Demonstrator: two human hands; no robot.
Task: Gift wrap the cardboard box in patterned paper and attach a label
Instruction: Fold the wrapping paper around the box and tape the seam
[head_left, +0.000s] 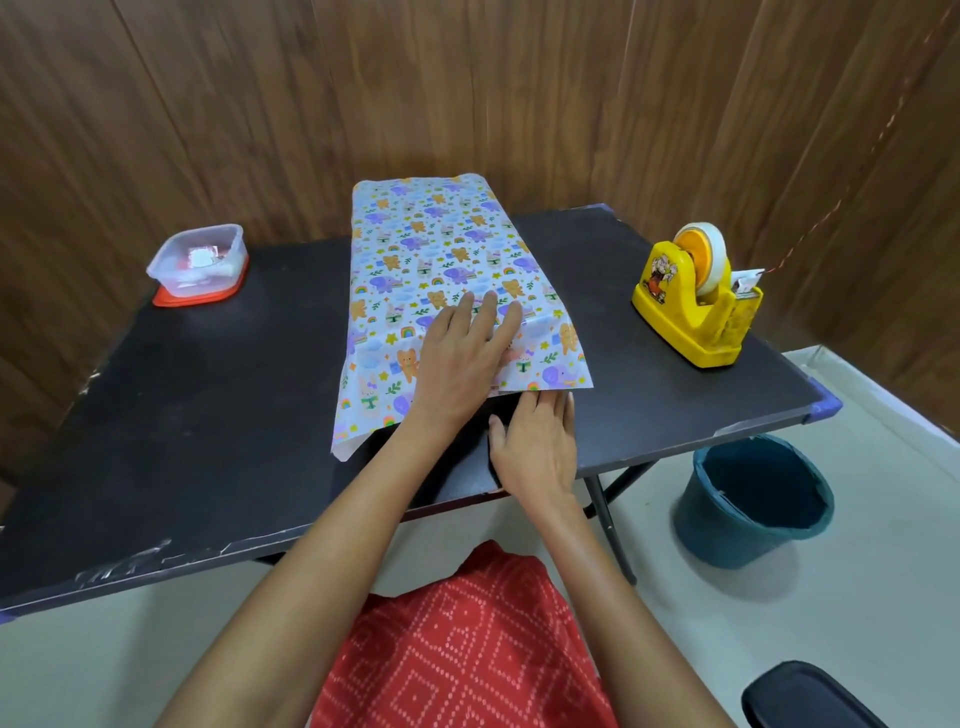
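A long sheet of white patterned paper (426, 249) with small animals and rainbows lies across the middle of the black table (208, 395), reaching past its far edge. The cardboard box is hidden; the paper bulges as if draped over something. My left hand (462, 353) lies flat on the paper with straight fingers pressing it down. My right hand (537, 447) lies flat on the table just below the paper's near right edge, its fingertips touching that edge.
A yellow tape dispenser (696, 301) stands at the table's right side. A clear lidded container (200, 262) on a red lid sits at the back left. A teal bucket (753, 499) stands on the floor to the right. Wood panelling rises behind.
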